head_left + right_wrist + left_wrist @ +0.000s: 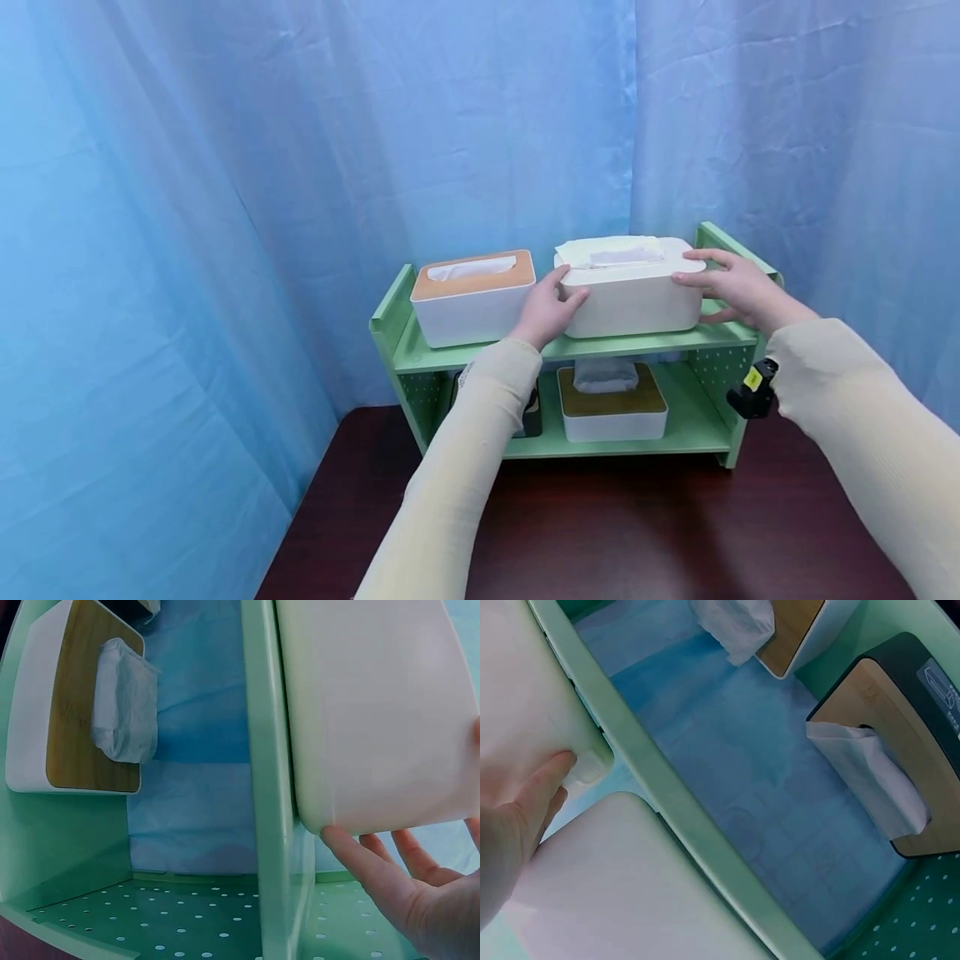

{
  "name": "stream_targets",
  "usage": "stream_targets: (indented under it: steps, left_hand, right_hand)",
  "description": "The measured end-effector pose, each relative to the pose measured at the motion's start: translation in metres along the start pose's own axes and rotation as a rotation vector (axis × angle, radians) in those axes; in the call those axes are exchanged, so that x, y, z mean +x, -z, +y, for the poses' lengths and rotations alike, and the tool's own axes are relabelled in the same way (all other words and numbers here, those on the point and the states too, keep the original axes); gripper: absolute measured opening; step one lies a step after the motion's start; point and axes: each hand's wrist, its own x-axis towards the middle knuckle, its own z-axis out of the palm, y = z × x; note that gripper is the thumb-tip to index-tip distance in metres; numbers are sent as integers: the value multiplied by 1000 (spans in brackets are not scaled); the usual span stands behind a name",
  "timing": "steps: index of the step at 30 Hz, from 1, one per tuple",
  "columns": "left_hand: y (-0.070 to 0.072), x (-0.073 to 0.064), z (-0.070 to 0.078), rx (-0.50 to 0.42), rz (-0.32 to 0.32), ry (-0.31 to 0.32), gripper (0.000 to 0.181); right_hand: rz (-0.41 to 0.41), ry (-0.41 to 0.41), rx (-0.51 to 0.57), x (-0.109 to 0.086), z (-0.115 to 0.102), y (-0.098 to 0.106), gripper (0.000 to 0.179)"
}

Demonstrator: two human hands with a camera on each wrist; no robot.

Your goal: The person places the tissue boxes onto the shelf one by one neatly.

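A white tissue box (633, 304) with a tissue on its top sits at the right of the green rack's (465, 358) upper shelf. My left hand (546, 310) holds its left end, thumb on the front corner, as the left wrist view also shows. At the box's right end, my right hand (738, 292) grips with fingers spread over the upper edge and thumb at the lower corner. Just left of my left hand stands a second white tissue box (472, 308) with a wooden lid and a tissue in its slot.
On the lower shelf is a wood-topped white tissue box (613, 427). Beside it stands a black tissue box (900, 757) with a wooden face, partly behind my left sleeve in the head view. The rack stands on a dark table (600, 533) before blue curtains (480, 125).
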Motion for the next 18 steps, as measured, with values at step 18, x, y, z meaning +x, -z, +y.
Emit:
stream_targets:
  steps: [18]
  left_hand:
    - [15,-31,-33,-190,-165,-61,55]
  right_hand:
    - [72,138,-68,-35,29,-3,75]
